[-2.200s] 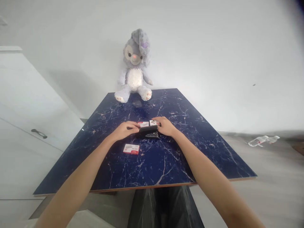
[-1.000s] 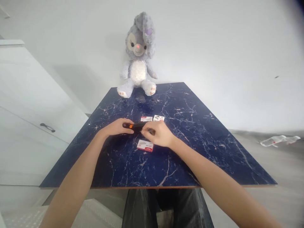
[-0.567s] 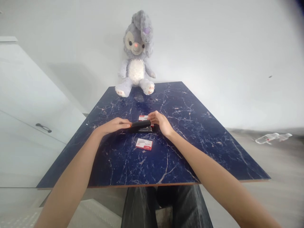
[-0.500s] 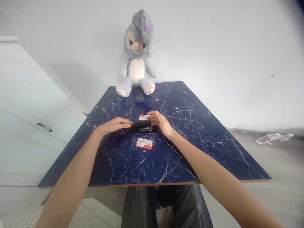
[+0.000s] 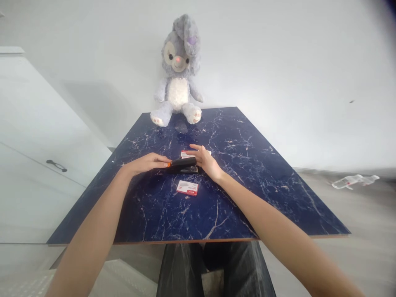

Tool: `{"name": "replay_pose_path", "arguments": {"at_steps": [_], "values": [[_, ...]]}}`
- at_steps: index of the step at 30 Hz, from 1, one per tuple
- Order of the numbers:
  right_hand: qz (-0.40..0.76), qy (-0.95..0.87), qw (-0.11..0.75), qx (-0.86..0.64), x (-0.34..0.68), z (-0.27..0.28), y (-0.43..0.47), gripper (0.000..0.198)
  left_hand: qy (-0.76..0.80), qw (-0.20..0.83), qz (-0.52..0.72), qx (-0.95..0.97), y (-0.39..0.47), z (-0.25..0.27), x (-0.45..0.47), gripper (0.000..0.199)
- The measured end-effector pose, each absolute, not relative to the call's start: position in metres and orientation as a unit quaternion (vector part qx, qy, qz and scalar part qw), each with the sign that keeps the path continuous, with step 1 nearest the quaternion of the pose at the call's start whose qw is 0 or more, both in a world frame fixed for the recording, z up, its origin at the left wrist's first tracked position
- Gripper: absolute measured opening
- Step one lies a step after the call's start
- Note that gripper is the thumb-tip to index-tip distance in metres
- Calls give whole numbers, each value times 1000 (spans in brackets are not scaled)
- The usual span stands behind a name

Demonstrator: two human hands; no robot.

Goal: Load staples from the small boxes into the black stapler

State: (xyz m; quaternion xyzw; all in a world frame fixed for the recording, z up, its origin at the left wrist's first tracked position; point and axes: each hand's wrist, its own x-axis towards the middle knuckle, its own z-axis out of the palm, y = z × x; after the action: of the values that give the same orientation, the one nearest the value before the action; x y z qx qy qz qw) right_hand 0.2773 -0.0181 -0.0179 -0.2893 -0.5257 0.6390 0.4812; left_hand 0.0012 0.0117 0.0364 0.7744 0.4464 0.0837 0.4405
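A black stapler (image 5: 183, 163) with an orange patch near its rear lies crosswise on the dark blue table, its silver lower part showing at the right end. My left hand (image 5: 149, 162) is closed around the stapler's left end. At the other end, my right hand (image 5: 206, 161) has its fingers stretched out and apart; whether a fingertip touches the stapler is hard to see. Just behind the stapler is a red and white box (image 5: 185, 153), partly covered by my right fingers. A second red and white staple box (image 5: 187, 187) lies flat in front of the stapler.
A grey plush rabbit (image 5: 177, 76) sits at the table's far edge against the wall. The marbled table (image 5: 235, 202) has its near edge at my lap. To the left stands a white cabinet (image 5: 37, 123); a clear plastic item (image 5: 355, 180) lies on the floor at right.
My right fingers have loosened and spread at the stapler's right end, uncovering more of the box behind. My left hand keeps its hold. The whole view has shifted slightly.
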Motion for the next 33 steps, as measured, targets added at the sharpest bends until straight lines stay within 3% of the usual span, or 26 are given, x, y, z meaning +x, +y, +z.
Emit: {"name": "replay_pose_path", "arguments": {"at_steps": [8,19,33], "values": [[584,-570,481,-322,275,-17,-22,60,446,438,85,775,15,34,0,46],[359,-639,540,-413,281,-6,-30,61,454,434,101,772,13,35,0,42],[161,-828,411,-347,287,10,-42,51,428,496,158,739,11,25,-5,50]]}}
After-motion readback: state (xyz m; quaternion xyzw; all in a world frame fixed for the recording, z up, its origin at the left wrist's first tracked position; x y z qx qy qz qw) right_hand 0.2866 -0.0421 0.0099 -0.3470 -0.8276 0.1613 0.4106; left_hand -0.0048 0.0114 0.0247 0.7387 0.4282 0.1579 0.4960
